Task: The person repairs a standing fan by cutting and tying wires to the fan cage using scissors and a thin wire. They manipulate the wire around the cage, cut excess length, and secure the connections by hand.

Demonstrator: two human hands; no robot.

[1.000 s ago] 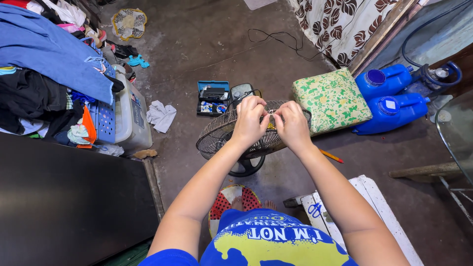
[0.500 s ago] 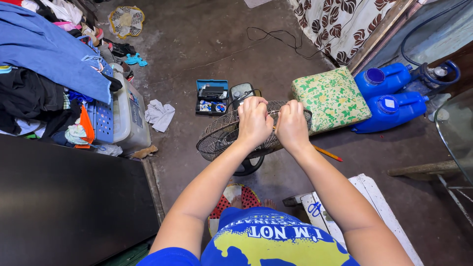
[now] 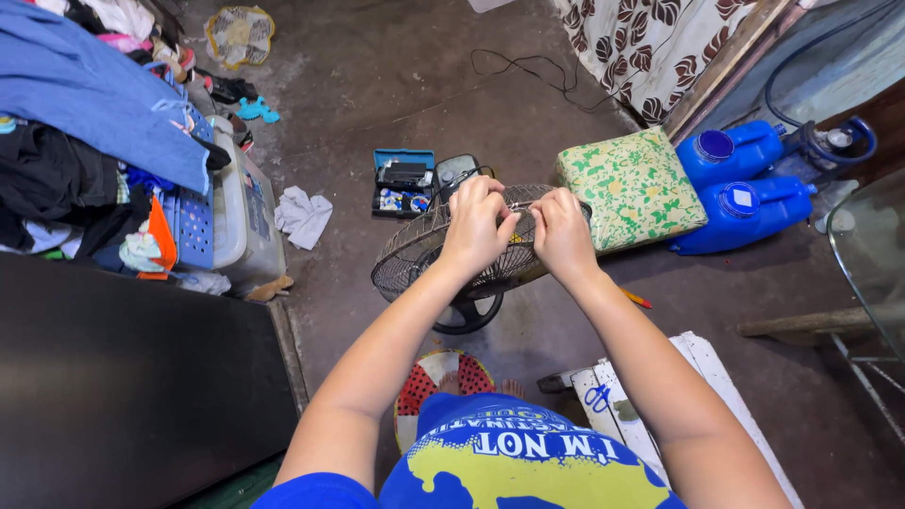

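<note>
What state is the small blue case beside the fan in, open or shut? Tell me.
Open. The small blue case lies flat on the floor with its contents showing, behind the fan.

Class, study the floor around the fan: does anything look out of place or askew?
Yes. A crumpled white cloth lies loose on the concrete floor beside the storage bin, and clothes spill in an untidy heap over the blue basket.

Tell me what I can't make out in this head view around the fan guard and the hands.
- Fingertips of the left hand and right hand: curled over the wire fan guard, so whatever they pinch is hidden.
- Fan blades and motor: covered by the guard mesh and both hands.
- Fan base: mostly behind the left forearm.
- Contents of the small blue case: too small to identify.
- Glass tabletop: cut off by the right edge.
</note>
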